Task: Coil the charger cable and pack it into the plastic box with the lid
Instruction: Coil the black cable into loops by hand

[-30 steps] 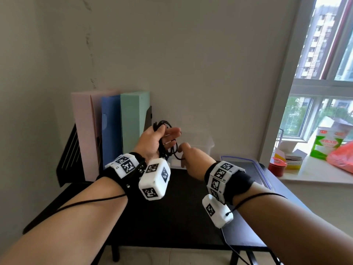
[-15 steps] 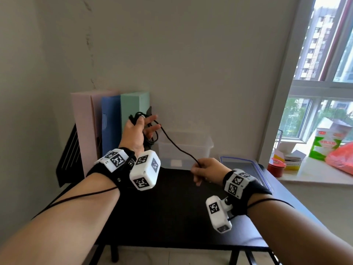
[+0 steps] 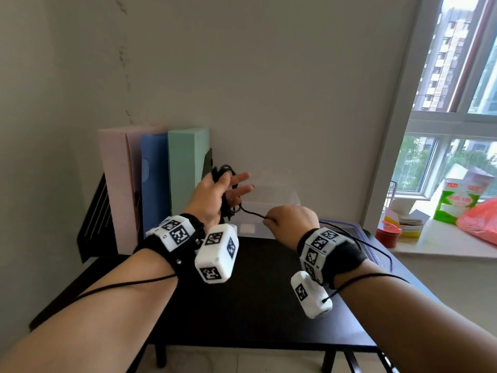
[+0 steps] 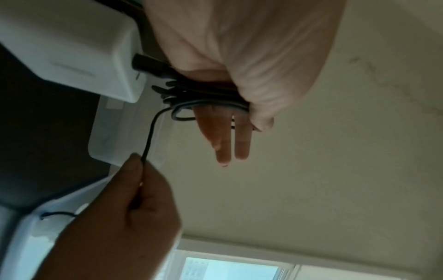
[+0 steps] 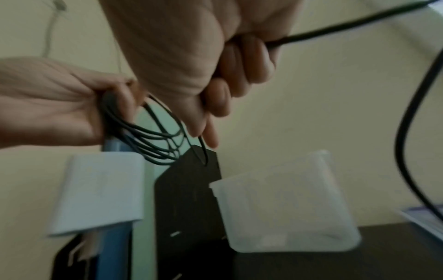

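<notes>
My left hand [image 3: 223,192] is raised above the black table's back edge. Its thumb clamps several loops of the black charger cable [image 3: 228,195] against the palm, and its fingers [image 4: 230,140] stick out straight. A white charger block [image 5: 100,189] hangs below that palm with the cable's plug in it. My right hand [image 3: 287,222] is a fist gripping the free strand [image 4: 149,136] a short way right of the coil. The loose tail [image 3: 376,249] trails off over the lid [image 3: 360,232]. The clear plastic box [image 3: 271,208] stands uncovered behind both hands.
Pink, blue and green folders [image 3: 150,184] stand at the back left against a black rack [image 3: 94,219]. The black table [image 3: 255,292] reaches to the wall. On the window sill to the right stand a red tin [image 3: 387,232] and a carton [image 3: 454,203].
My right hand has come up and left toward the coil, so the stretched strand between my hands is much shorter. My left hand has shifted slightly right, still holding the loops.
</notes>
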Motion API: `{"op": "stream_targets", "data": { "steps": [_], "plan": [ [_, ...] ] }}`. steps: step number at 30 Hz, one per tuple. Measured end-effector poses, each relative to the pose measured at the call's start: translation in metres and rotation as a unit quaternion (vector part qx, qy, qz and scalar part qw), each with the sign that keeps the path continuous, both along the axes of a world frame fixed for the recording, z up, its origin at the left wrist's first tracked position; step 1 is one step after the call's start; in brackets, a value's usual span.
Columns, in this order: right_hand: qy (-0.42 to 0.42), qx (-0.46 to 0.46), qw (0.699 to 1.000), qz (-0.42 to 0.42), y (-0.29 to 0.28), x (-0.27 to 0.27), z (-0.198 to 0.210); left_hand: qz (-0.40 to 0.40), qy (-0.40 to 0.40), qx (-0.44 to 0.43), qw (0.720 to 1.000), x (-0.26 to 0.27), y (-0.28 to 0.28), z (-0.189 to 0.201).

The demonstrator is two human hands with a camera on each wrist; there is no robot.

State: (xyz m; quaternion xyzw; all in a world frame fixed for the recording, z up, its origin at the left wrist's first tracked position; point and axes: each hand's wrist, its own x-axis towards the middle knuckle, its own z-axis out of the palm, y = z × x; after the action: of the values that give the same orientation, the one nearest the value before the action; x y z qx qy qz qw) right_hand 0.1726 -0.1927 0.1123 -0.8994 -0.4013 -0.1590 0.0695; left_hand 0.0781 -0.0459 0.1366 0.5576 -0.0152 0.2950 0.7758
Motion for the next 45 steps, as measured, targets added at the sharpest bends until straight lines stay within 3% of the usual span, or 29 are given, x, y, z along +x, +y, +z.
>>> {"op": "stream_targets", "data": {
  "steps": [2, 5, 9, 13, 18, 21, 26, 29, 33, 36, 40, 45],
  "plan": [
    [-0.007, -0.026, 0.998, 0.059, 0.007, -0.009, 0.006, -0.004, 0.02, 0.053, 0.998, 0.003, -0.011, -0.002],
    [0.026, 0.012, 0.987, 0.158, 0.01, -0.018, 0.016, 0.019, 0.056, 0.139, 0.988, 0.006, -0.022, -0.008],
    [0.04, 0.063, 0.966, 0.249, 0.008, -0.022, 0.027, 0.107, 0.098, 0.268, 0.952, 0.008, -0.021, -0.013],
    [0.113, 0.182, 0.95, 0.227, 0.002, -0.015, 0.035, 0.023, 0.106, 0.203, 0.973, 0.004, -0.026, -0.012],
    [0.175, 0.256, 0.929, 0.201, 0.0, -0.005, 0.037, -0.073, 0.128, 0.19, 0.971, 0.004, -0.026, -0.01],
    [0.202, 0.235, 0.929, 0.201, -0.003, -0.002, 0.037, -0.109, 0.173, 0.221, 0.954, 0.0, -0.026, -0.007],
    [0.227, 0.084, 0.942, 0.233, -0.006, 0.002, 0.04, -0.085, 0.203, 0.311, 0.925, -0.004, -0.02, -0.011],
    [0.203, 0.063, 0.953, 0.216, -0.003, 0.003, 0.04, -0.079, 0.203, 0.283, 0.934, -0.005, -0.018, -0.012],
    [0.198, 0.113, 0.955, 0.192, 0.001, 0.006, 0.038, -0.058, 0.197, 0.251, 0.946, -0.002, -0.017, -0.011],
    [0.235, 0.202, 0.933, 0.185, 0.0, 0.015, 0.028, -0.046, 0.175, 0.225, 0.957, 0.0, -0.013, -0.009],
    [0.335, 0.238, 0.896, 0.169, -0.012, 0.029, 0.006, -0.079, 0.13, 0.091, 0.984, -0.002, 0.002, 0.002],
    [0.282, 0.197, 0.934, 0.093, -0.025, 0.047, -0.012, -0.13, 0.091, 0.01, 0.987, -0.006, 0.014, 0.006]
  ]
}}
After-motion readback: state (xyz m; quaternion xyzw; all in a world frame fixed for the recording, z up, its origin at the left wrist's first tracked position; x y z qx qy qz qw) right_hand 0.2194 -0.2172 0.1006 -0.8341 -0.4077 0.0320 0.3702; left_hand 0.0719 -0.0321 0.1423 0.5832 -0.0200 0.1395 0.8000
